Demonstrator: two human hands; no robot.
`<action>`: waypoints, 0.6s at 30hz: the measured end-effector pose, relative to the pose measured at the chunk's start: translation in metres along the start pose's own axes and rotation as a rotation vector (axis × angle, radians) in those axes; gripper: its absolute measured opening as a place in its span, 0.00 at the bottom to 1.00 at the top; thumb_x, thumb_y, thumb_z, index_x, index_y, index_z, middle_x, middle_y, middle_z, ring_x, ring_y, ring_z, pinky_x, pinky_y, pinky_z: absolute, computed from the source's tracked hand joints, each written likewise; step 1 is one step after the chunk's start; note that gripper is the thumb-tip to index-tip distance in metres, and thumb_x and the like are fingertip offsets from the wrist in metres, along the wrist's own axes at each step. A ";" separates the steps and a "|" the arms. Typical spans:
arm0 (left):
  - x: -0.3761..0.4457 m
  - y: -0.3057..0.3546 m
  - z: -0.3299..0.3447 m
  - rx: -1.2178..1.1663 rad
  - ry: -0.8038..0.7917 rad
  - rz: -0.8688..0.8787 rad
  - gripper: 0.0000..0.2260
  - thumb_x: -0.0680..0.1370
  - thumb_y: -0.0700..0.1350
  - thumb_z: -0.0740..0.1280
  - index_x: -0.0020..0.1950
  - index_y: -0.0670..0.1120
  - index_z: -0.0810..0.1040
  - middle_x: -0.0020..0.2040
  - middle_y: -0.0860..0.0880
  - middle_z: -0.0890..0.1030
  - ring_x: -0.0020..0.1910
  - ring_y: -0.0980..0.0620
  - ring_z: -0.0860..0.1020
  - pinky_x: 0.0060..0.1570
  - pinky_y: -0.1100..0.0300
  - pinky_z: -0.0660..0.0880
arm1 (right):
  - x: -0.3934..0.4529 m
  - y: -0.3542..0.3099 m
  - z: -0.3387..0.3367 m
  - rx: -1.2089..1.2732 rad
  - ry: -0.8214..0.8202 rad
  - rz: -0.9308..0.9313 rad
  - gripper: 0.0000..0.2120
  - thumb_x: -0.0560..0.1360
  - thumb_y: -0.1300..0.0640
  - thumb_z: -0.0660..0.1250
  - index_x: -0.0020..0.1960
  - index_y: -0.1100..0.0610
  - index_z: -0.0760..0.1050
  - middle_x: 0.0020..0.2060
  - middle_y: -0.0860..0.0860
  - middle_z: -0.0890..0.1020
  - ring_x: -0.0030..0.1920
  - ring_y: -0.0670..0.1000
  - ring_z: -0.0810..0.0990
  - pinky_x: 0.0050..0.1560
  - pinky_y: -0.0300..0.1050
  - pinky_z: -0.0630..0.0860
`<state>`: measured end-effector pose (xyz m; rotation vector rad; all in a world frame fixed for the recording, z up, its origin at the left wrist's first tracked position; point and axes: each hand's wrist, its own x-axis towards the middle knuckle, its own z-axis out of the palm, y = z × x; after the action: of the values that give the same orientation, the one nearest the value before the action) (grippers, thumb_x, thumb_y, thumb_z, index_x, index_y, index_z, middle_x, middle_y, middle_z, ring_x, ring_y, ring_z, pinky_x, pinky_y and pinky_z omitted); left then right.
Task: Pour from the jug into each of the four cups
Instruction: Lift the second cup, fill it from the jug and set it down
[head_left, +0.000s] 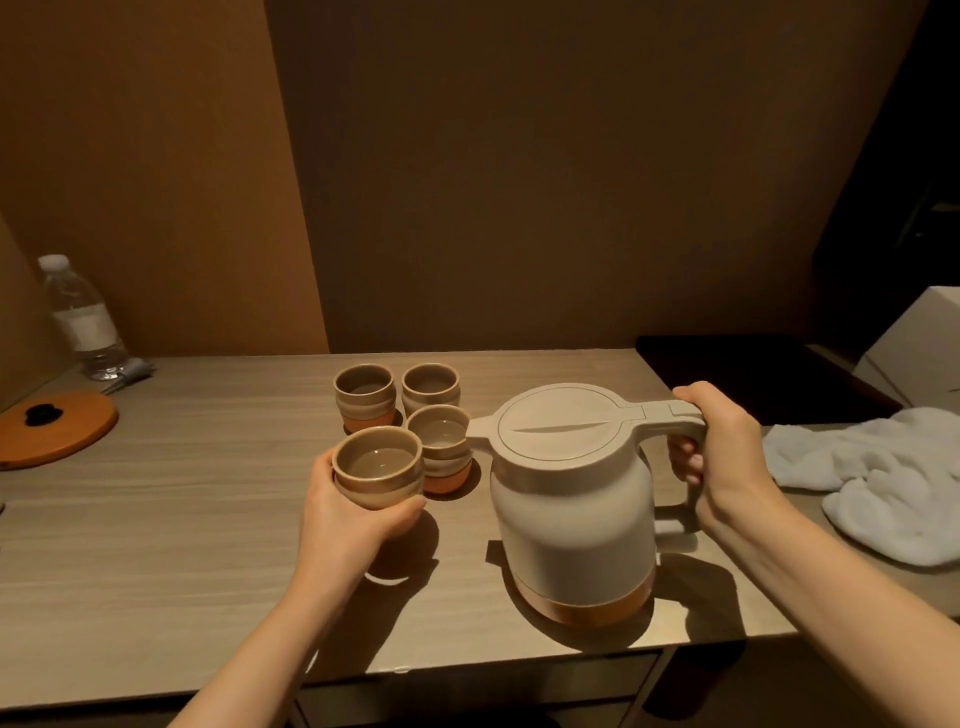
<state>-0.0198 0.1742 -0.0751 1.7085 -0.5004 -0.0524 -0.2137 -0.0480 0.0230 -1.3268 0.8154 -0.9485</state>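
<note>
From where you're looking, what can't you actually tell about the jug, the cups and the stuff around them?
Head view only:
- Jug: its contents are hidden by the closed lid.
- Held cup: the lower half is covered by the left hand; whether it holds liquid is unclear in the dim light.
- Water bottle: the label is too small to read.
- Orange board: cut off by the left edge.
- White towel: cut off by the right edge.

Four cups (405, 423) left of jug (574, 512), towel (872, 478) right, on table (182, 519)
</note>
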 end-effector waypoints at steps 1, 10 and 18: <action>0.004 -0.002 -0.001 -0.001 0.018 -0.008 0.41 0.58 0.43 0.83 0.66 0.51 0.67 0.55 0.57 0.75 0.55 0.56 0.75 0.50 0.62 0.73 | 0.001 -0.002 0.001 0.011 0.001 0.005 0.17 0.75 0.54 0.62 0.29 0.57 0.70 0.19 0.47 0.66 0.20 0.44 0.62 0.21 0.37 0.57; 0.052 -0.026 -0.005 0.086 0.163 -0.053 0.42 0.58 0.43 0.83 0.67 0.48 0.65 0.59 0.50 0.75 0.57 0.50 0.74 0.55 0.54 0.73 | 0.011 -0.011 0.015 0.017 0.024 0.007 0.16 0.75 0.53 0.63 0.31 0.57 0.71 0.20 0.48 0.68 0.21 0.44 0.63 0.22 0.37 0.58; 0.068 -0.048 0.000 0.133 0.167 -0.067 0.43 0.57 0.43 0.84 0.67 0.46 0.65 0.61 0.46 0.76 0.60 0.45 0.75 0.57 0.52 0.74 | 0.018 -0.010 0.024 -0.001 0.016 0.011 0.15 0.74 0.53 0.63 0.30 0.57 0.70 0.22 0.50 0.67 0.23 0.45 0.62 0.24 0.39 0.58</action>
<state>0.0561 0.1556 -0.1038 1.8418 -0.3287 0.0763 -0.1853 -0.0541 0.0360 -1.3154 0.8350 -0.9509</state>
